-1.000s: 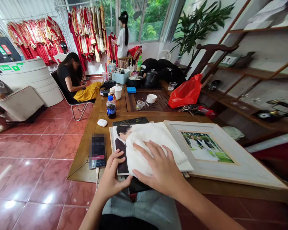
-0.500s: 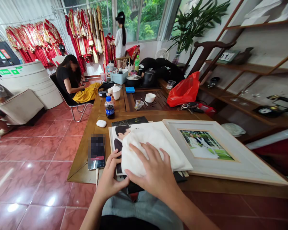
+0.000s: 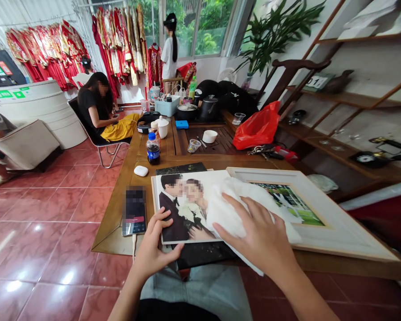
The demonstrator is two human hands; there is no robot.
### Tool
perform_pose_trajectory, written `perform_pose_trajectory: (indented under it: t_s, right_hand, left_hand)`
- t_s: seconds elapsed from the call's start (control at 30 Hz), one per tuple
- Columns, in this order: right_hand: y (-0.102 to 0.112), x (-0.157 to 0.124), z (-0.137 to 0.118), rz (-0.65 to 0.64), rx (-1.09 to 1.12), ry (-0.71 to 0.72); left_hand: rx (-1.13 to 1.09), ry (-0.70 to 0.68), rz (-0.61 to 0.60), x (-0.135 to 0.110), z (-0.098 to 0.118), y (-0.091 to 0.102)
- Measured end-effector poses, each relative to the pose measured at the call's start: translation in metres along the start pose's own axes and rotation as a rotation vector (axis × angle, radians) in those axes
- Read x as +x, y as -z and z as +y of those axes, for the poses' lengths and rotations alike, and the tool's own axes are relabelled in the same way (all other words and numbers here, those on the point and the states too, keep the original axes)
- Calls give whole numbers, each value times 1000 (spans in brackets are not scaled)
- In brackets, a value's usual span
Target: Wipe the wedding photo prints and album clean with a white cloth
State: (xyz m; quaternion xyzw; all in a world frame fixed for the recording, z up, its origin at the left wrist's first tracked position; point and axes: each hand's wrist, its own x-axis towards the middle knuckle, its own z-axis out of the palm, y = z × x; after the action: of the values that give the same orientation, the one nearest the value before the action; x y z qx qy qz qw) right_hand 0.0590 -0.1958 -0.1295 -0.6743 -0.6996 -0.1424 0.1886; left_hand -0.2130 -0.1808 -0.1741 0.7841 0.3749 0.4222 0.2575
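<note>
A wedding photo panel [image 3: 183,223] lies on the table in front of me, showing a couple in a dark suit and pale clothes. My left hand [image 3: 155,243] rests at its lower left corner, fingers on the face and thumb apart along the bottom edge. A bunched white cloth [image 3: 225,209] covers the panel's right part. My right hand [image 3: 257,232] grips and presses this cloth, which also hangs over the panel's bottom edge and spreads onto the framed picture [image 3: 350,232] on the right. Under the panel, a dark board [image 3: 200,256] sticks out.
On the left are a phone [image 3: 134,211] with a cable, a white earphone case [image 3: 141,170] and a cola bottle [image 3: 153,149]. Farther back sit a white bowl [image 3: 210,136] and a red plastic bag [image 3: 257,127]. A person [image 3: 96,107] sits beyond the table.
My right hand has moved right with the white cloth, uncovering the couple on the panel. The cloth now reaches over the framed picture. My left hand has stayed at the corner.
</note>
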Motion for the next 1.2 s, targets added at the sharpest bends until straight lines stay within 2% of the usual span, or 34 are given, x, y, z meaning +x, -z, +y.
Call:
perform_pose_trajectory:
  t_s: [0.13,0.37,0.6,1.0,1.2]
  right_hand:
    - [-4,16,4,-89,19,-16]
    - [-17,74,17,-275,51,-93]
    - [-28,112,17,-307,86,-123]
    - [-36,126,-9,-319,130,-18]
    - [-30,113,-9,-312,144,4]
  left_hand:
    - [2,4,-3,0,1,1]
    - [9,-2,0,1,0,2]
    - [9,-17,1,1,-1,2]
    - [14,-15,-2,0,-1,2]
    - [16,-35,24,0,-2,1]
